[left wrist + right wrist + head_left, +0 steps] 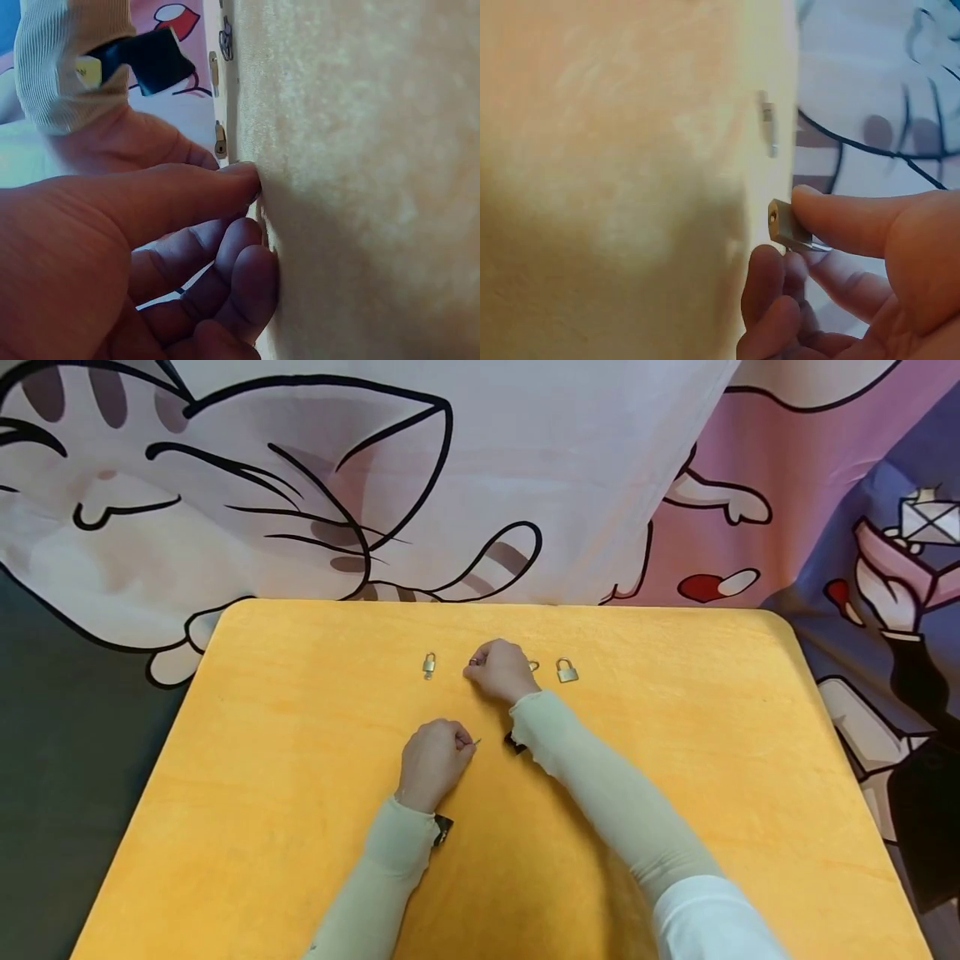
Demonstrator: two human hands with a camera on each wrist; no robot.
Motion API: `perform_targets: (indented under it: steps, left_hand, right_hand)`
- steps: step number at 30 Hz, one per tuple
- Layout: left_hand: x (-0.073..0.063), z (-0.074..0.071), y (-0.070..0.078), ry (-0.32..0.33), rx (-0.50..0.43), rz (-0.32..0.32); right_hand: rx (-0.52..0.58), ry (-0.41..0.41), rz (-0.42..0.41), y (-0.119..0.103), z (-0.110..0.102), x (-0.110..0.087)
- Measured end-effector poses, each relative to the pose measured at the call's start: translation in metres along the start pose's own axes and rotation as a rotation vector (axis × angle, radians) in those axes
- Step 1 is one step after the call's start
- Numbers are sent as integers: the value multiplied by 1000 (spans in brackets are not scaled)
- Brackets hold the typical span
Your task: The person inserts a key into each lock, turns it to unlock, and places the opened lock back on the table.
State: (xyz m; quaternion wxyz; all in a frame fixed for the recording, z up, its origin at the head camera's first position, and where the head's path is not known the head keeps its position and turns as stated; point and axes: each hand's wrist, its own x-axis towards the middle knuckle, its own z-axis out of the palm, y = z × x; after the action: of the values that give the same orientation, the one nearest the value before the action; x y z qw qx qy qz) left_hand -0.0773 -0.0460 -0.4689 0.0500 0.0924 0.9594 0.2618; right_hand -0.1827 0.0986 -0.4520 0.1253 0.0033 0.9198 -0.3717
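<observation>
Brass padlocks in a row on a yellow bench (300, 827), both hands at work
Right hand (501, 670) pinches one padlock (787, 225) between thumb and fingers, lifted just off the cloth near the far edge of the bench; from the head view the lock is mostly hidden under that hand. Left hand (433, 762) sits nearer the person than the held padlock, fingers curled and pinching a thin key (475, 742) whose tip pokes out toward the right hand. A second padlock (428, 665) lies to the left of the held one, a third (566, 672) to its right, and a shackle (533, 666) shows just beside the right hand. Behind the bench hangs a cartoon cat cloth (300, 485)
</observation>
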Motion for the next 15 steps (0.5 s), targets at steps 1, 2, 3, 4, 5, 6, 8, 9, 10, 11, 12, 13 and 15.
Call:
perform_targets:
  steps: [1, 2, 3, 4, 5, 6, 8, 9, 10, 11, 12, 13, 15]
  left_hand:
    - [0, 0, 0, -5, -7, -1]
    - [-1, -1, 0, -9, -13, -2]
    - [-1, -2, 0, -10, -19, -2]
    - [-2, -3, 0, -9, -24, -3]
    - [-2, -3, 0, -5, -30, -1]
    - [-2, -4, -1, 4, -40, 0]
    - [-2, -5, -2, 30, -68, 4]
    - [-2, -6, -2, 44, -91, 5]
    - [-2, -7, -2, 58, -115, 7]
    - [-2, -8, -2, 74, -140, 10]
    - [-2, -8, -3, 92, -164, 15]
    - [-2, -10, -2, 108, -183, 19]
    - [-1, -11, -1, 137, -208, 28]
  right_hand:
    - [41, -9, 15, 1, -3, -3]
    - [84, -18, 27, 3, -6, -5]
    - [128, -34, 39, 4, -9, -8]
    - [174, -50, 49, 6, -12, -10]
    - [224, -67, 59, 8, -16, -13]
    - [277, -82, 71, 10, -19, -16]
    - [378, -103, 85, 14, -25, -20]
    - [422, -109, 96, 17, -27, -23]
    - [461, -110, 105, 19, -30, -25]
    - [492, -108, 115, 21, -32, -28]
    - [518, -103, 126, 23, -35, -30]
    - [533, -95, 136, 25, -37, -33]
    - [563, -82, 155, 28, -40, -38]
